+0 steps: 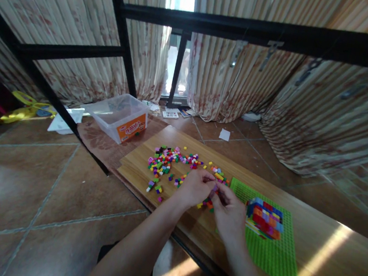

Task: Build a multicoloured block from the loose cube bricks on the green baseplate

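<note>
Centrally, left hand (194,186) and right hand (230,213) meet fingertip to fingertip above tabletop (323,262), both pinching small brick (215,188), colour unclear. Loose bricks (167,160) scattered just beyond left hand; green baseplate (269,260) with multicoloured build (264,217) just beside right hand.

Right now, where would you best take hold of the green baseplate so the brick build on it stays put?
Probably the bare near half of the green baseplate, pinched at both side edges, coming from the near side. It lies flat and thin on the table, and the brick build crowds its far end.
</note>
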### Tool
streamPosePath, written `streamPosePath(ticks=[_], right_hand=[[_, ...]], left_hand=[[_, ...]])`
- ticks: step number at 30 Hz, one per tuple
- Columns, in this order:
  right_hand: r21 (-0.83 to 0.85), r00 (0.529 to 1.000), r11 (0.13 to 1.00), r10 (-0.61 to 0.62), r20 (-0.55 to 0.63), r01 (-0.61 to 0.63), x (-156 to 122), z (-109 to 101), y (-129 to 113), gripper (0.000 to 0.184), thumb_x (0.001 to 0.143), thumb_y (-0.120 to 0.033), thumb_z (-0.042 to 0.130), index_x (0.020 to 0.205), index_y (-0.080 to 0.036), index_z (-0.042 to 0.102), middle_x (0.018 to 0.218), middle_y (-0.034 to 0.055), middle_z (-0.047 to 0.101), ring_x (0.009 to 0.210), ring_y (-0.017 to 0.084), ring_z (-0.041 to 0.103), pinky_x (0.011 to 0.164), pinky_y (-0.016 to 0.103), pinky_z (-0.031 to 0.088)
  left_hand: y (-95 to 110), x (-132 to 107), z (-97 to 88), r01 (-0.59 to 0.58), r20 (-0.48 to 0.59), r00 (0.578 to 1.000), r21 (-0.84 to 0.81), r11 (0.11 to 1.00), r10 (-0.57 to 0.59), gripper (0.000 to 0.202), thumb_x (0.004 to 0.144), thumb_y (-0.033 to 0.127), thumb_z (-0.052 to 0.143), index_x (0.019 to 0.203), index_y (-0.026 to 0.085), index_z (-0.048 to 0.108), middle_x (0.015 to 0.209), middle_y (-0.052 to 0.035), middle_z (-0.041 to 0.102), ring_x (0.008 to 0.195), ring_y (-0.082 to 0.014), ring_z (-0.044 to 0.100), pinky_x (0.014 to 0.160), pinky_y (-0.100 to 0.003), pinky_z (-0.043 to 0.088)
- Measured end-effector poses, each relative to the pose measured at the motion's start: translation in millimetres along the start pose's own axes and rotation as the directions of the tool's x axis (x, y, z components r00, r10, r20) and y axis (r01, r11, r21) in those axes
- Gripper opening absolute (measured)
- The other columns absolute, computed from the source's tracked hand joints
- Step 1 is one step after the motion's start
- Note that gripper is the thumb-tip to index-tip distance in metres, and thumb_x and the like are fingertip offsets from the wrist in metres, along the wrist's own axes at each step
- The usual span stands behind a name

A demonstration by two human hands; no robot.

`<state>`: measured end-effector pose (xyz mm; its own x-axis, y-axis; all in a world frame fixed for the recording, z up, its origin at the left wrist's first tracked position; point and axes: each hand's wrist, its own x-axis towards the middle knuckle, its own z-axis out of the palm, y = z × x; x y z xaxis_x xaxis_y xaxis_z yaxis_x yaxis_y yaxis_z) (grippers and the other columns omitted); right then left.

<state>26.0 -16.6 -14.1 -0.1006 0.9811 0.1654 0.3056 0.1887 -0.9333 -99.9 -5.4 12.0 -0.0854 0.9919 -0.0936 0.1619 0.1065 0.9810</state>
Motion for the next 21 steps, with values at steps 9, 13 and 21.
streamPosePath(ticks=[9, 13, 21], right_hand=[[0.059, 0.991, 0.998, 0.008, -0.136, 0.0, -3, -5, -7, 0.033, 0.078, -0.043, 0.068, 0.101, -0.018, 0.072, 0.094, 0.0076, 0.074, 0.083, 0.022, 0.068, 0.077, 0.036, 0.054], [0.124, 0.989, 0.992, 0.036, -0.142, -0.019, -4, -7, -13, 0.032, 0.077, -0.042, 0.07, 0.099, -0.019, 0.072, 0.095, 0.0075, 0.074, 0.084, 0.021, 0.068, 0.078, 0.036, 0.054], [0.198, 0.984, 0.979, 0.072, -0.161, -0.039, -3, -19, -33, 0.031, 0.076, -0.041, 0.068, 0.095, -0.017, 0.072, 0.077, 0.0031, 0.07, 0.067, 0.016, 0.062, 0.062, 0.028, 0.05]], left_hand=[[0, 20, -55.6, 0.143, -0.354, 0.924, 0.675, 0.724, 0.147, 0.032, 0.087, 0.015, 0.046, 0.104, 0.019, 0.072, 0.095, -0.0093, 0.071, 0.089, -0.021, 0.064, 0.081, -0.032, 0.049], [-13, 34, -73.0, 0.128, -0.296, 0.919, 0.848, 0.514, 0.26, 0.033, 0.084, 0.013, 0.048, 0.106, 0.02, 0.072, 0.107, -0.0124, 0.067, 0.102, -0.0254, 0.06, 0.09, -0.036, 0.047], [-32, 45, -65.4, 0.085, -0.262, 0.904, 0.883, 0.461, 0.337, 0.032, 0.081, 0.007, 0.049, 0.102, 0.015, 0.073, 0.105, -0.0137, 0.065, 0.101, -0.0256, 0.057, 0.092, -0.037, 0.045]])
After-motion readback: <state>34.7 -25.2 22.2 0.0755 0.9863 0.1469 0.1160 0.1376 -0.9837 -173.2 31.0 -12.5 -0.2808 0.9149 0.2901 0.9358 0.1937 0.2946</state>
